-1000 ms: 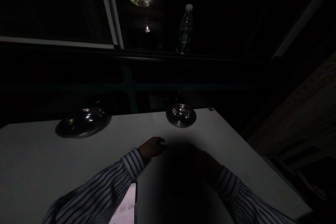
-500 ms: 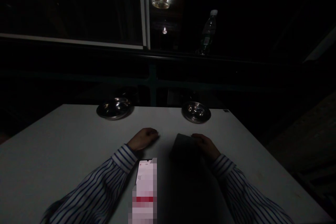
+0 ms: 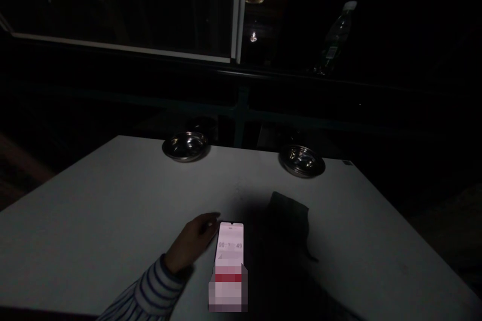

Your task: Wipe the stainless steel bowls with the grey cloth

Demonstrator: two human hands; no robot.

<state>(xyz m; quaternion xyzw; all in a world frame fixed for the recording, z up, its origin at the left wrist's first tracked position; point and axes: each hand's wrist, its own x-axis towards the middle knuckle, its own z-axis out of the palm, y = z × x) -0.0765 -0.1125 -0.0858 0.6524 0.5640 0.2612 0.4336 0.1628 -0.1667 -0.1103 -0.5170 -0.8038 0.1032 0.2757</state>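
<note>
My left hand [image 3: 194, 241] rests low over the white table, its fingers loosely bent. The fingertips come close to the upper left edge of a lit phone [image 3: 230, 236]; whether they touch it I cannot tell. The phone lies face up with a timer on its pale screen, and its lower part is blurred into blocks. To the right of the phone lies a dark, grey-green, flat thing like a cloth [image 3: 291, 213], partly lost in deep shadow, with a thin dark tail at its lower right. My right hand does not show.
Two shiny metal bowls stand near the far edge of the white table [image 3: 113, 200]: a left bowl [image 3: 185, 147] and a right bowl [image 3: 302, 161]. Beyond are a window frame [image 3: 238, 10] and a clear plastic bottle [image 3: 337, 37] on a dark ledge.
My right hand has left the dark cloth-like thing and gone out of sight. My left hand has come back towards me, beside the phone. The view has shifted a little.
</note>
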